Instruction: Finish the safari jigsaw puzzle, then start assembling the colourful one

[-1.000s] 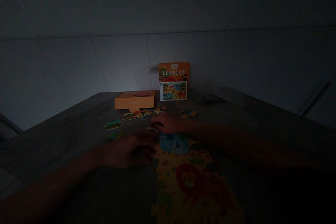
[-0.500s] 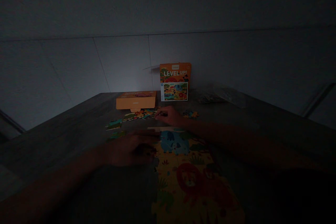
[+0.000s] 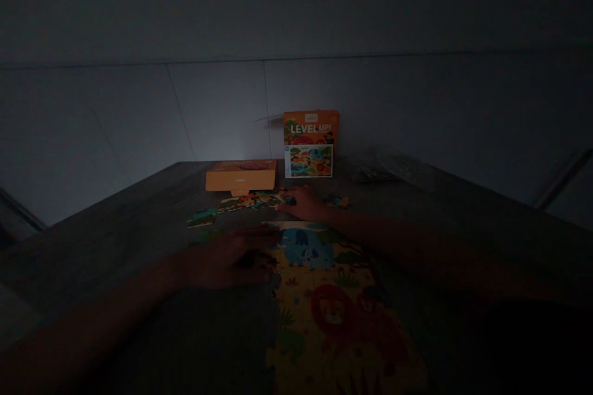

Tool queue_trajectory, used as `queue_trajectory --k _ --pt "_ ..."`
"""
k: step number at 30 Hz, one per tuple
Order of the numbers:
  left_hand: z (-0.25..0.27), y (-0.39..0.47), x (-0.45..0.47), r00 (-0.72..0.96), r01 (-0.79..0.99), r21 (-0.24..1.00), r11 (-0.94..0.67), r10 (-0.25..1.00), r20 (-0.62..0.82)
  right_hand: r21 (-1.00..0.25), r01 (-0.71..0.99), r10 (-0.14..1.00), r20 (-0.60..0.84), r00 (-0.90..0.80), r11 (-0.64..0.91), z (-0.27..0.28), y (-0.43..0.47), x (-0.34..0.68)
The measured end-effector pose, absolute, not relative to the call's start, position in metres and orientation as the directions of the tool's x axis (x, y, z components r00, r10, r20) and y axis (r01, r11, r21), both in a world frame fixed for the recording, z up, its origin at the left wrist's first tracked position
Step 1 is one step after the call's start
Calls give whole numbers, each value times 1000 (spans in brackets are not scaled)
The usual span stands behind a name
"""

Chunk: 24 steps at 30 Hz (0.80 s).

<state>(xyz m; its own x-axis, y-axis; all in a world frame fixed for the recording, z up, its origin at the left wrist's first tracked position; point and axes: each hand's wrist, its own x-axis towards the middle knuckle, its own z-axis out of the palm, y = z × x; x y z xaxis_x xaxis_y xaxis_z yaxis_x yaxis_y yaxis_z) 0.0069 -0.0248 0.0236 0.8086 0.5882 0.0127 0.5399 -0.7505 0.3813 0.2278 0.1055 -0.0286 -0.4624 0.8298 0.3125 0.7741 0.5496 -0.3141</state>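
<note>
A partly joined jigsaw puzzle (image 3: 319, 296) lies in front of me, with blue elephants at its far end and red lions nearer. My left hand (image 3: 231, 259) rests at its left edge, fingers stretched out and thumb apart, so it is open. Dark shadow hides what lies under that palm. Farther off, my right hand (image 3: 303, 202) reaches to the right end of a heap of loose puzzle pieces (image 3: 252, 200). Its thumb and fingers look apart, with pieces showing between them. The picture is very dark.
Behind the heap lies an orange box (image 3: 241, 180). An upright puzzle box (image 3: 311, 129) stands with a picture card (image 3: 309, 162) before it. More pieces (image 3: 340, 200) lie right of my hand, others (image 3: 201, 218) at left. A clear plastic bag (image 3: 398, 170) lies at the back right.
My right hand has shifted slightly right, and its fingers look more spread over the pieces. My left hand stays at the puzzle's edge. The view has shifted a little.
</note>
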Motion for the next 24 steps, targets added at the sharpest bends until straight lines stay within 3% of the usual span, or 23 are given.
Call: queue_trajectory --k 9,16,24 --pt "26 -28 10 809 529 407 -745 588 25 -306 732 780 398 -483 609 -28 102 228" --pt "27 -27 10 821 529 367 -765 571 5 -313 793 833 386 -397 523 -23 95 226" --pt "23 -27 8 796 544 406 -734 604 25 -371 795 867 333 -370 481 -22 95 226"
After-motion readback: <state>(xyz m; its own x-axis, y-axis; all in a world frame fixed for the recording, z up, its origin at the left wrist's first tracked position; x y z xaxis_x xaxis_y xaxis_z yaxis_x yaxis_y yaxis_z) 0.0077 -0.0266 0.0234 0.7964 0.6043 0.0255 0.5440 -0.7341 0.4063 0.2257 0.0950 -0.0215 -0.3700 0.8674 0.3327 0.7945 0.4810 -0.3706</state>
